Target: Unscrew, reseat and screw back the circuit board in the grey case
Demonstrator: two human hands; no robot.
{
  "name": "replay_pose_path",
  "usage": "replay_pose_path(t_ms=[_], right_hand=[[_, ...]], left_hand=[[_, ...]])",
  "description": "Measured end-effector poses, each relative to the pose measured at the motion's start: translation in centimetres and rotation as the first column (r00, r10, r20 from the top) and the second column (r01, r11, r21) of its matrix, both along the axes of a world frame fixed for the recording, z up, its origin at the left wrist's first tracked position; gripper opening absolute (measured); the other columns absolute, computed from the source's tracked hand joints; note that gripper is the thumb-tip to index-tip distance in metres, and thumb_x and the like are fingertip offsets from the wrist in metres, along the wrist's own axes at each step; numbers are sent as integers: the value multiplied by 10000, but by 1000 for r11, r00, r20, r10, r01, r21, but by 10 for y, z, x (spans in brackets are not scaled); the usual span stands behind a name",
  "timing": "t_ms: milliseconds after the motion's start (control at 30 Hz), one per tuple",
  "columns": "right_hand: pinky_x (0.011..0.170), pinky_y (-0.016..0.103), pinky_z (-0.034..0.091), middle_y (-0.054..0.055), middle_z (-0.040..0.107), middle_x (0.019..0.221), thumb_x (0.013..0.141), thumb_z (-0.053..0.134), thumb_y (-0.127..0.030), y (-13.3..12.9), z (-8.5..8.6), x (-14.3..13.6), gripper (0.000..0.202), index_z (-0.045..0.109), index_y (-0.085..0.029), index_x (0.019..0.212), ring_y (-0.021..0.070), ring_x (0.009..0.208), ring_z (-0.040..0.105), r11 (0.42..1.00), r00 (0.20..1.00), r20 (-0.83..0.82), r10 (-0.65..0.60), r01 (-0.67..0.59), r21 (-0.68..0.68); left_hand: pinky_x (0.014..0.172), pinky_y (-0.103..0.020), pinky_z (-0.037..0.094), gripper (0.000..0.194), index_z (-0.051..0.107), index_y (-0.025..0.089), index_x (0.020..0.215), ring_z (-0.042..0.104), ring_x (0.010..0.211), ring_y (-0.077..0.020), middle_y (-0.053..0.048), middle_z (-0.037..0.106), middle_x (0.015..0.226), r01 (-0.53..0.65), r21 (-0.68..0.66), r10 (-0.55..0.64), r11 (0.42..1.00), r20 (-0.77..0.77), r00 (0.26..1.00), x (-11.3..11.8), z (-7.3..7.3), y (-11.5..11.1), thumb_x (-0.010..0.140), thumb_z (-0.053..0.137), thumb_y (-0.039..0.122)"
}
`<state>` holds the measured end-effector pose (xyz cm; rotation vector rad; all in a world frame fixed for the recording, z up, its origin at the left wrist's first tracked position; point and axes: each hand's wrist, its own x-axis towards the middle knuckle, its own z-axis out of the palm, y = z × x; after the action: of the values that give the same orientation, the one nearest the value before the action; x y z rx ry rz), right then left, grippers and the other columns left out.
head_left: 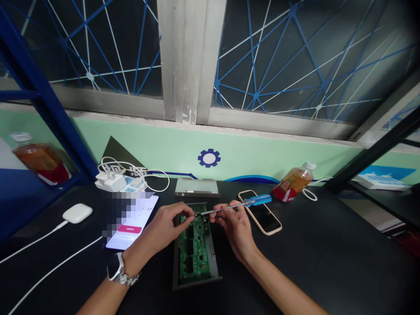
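Note:
A green circuit board [196, 249] lies in a dark metal tray [215, 258] on the black table, its long side running away from me. My right hand [234, 223] holds a screwdriver [259, 200] with a blue handle by its metal shaft; the tip points left, over the board's far end. Thumb and fingers of my left hand [175, 221] are pinched together at the far left part of the board, close to the screwdriver tip. Whatever sits between those fingertips is too small to make out.
A metal plate [197, 187] lies behind the board. To the right are a phone [262, 216] and a drink bottle [293, 181]. At left are a lit tablet [133, 223], a white case [77, 213], a power strip [131, 183] with cables and another bottle [42, 159] by the blue frame.

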<state>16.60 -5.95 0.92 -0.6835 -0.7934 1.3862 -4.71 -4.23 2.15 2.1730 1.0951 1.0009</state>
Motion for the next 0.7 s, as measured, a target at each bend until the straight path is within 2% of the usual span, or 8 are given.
replay_pose_path(t_ms=[233,433,533,700], right_hand=[[757,378,558,35,739,914,841,719,-284,0,1,2,325,418,-253,960,218,800,727,999,999,-31,24,-26,-46],[711,335,574,91,754,985,800,765,-297,2,1,2,349,457,-227,948,232,819,745,992,1000,-3,22,-22,-122],[705,352,585,89,760,960,797,768,-307,4,0,4,352,463,-226,954,245,818,748,995,999,24,-37,39,-97],[690,354,594,86,762,939,806,759,-297,12,0,15,348,453,-229,957,244,800,751,992,991,78,-113,116,-40]], left_hand=[[735,-262,478,100,614,209,953,620,814,-148,-8,666,892,0,-13,0,1000,27,1000,4,2,-5,954,530,263],[754,-284,468,135,564,209,989,604,810,-161,-21,636,903,-33,6,34,999,-24,999,7,3,-8,990,446,273],[751,-291,460,145,556,212,984,597,811,-166,-25,624,915,-37,18,39,999,-87,995,-3,8,-4,994,420,263],[773,-321,456,139,583,210,925,587,854,-192,-29,604,928,-79,78,96,994,-254,962,-42,8,14,956,453,249]])
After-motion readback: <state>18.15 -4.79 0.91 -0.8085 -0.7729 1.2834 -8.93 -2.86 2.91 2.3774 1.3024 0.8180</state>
